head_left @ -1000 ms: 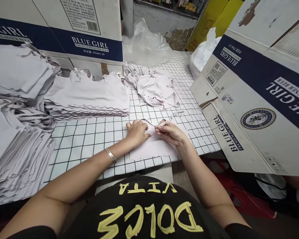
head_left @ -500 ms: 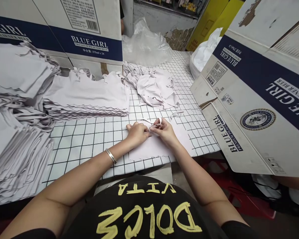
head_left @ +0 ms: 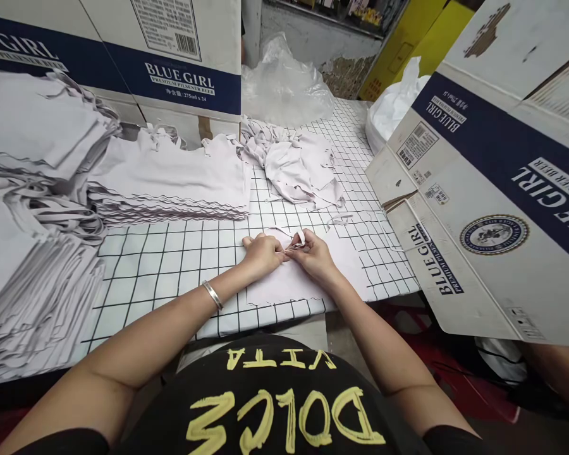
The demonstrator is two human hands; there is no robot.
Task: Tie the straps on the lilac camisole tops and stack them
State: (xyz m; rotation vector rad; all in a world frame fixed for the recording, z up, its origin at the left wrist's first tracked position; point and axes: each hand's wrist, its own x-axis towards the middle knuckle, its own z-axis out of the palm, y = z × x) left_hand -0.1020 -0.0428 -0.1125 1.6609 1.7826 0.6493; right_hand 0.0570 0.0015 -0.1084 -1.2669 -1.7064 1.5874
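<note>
Pinching a thin white strap [head_left: 300, 237] between closed fingertips, the right hand [head_left: 315, 258] touches the curled left hand [head_left: 262, 254], which lies on the white cloth piece [head_left: 298, 287] at the front edge of the checked table [head_left: 171, 265]; whether the left hand grips anything I cannot tell.

Checked tabletop [head_left: 171, 265]; rough grey wall [head_left: 303, 41]

Shows a black grid on the white table cover [head_left: 171, 265]. Matches the pale grey-white fabric piece [head_left: 294, 284] with stacks [head_left: 38, 265] at nine o'clock. Runs a navy band across the white box [head_left: 493, 189] at three.
</note>
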